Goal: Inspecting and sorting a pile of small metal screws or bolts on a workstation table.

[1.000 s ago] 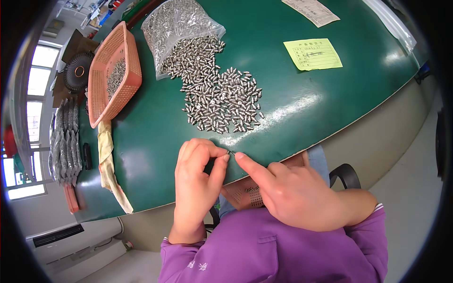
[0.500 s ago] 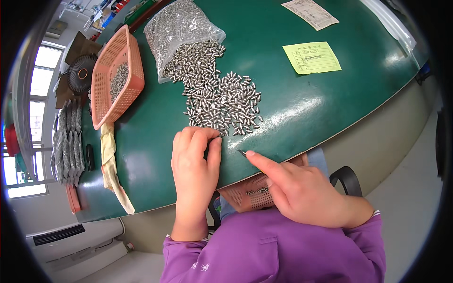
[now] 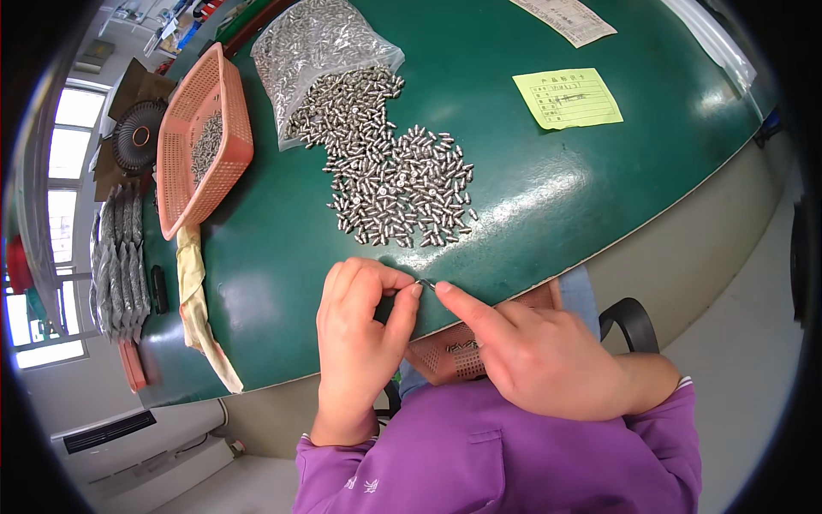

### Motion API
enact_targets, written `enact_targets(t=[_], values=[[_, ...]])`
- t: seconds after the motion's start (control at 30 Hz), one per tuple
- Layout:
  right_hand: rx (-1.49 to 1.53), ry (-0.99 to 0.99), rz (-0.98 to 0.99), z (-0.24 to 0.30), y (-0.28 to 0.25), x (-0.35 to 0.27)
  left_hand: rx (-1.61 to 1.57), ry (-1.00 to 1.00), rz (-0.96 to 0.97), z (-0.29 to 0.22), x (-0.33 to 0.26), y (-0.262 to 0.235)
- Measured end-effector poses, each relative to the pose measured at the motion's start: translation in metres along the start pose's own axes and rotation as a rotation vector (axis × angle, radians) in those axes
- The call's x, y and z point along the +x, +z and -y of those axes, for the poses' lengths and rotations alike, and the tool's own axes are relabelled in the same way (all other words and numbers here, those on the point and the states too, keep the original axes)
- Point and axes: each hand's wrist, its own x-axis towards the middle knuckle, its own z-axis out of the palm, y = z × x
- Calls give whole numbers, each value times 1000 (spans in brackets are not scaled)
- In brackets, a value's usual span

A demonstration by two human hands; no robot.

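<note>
My left hand (image 3: 361, 330) is closed near the table edge, its thumb and forefinger pinching a small metal part (image 3: 419, 282) that their tips mostly hide. Close beside it, my right hand (image 3: 548, 358) has its forefinger stretched along a thin dark pointed tool (image 3: 431, 286), the other fingers curled under. Only the tool's tip shows, meeting or nearly meeting the pinched part. Beyond both hands lies a loose pile of small silvery pointed metal parts (image 3: 398, 184), spilling from a clear plastic bag (image 3: 312, 38).
A pink perforated basket (image 3: 231, 150) with metal parts stands left of the bag. Below the table edge, another pink basket (image 3: 432, 364) holds some parts. A yellow cloth strip (image 3: 195, 291), stacked packets (image 3: 120, 265), a black fan (image 3: 137, 137) and a yellow-green card (image 3: 569, 98) lie around.
My left hand has drawn back from the pile's near edge toward me, with a small metal part in its fingertips. My right forefinger and the tool tip have moved slightly left, closer to it.
</note>
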Motion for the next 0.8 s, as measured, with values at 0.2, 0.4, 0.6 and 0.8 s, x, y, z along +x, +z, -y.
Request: enact_targets(t=[0.2, 0.4, 0.6, 0.8], values=[[14, -7, 4, 0, 1, 0, -25, -26, -12, 0, 0, 0], [2, 65, 93, 10, -8, 3, -41, -21, -9, 0, 1, -1], [-30, 92, 156, 14, -12, 8, -61, -40, -3, -1, 2, -2], [92, 63, 32, -3, -10, -1, -157, 7, 225, -10, -2, -20]])
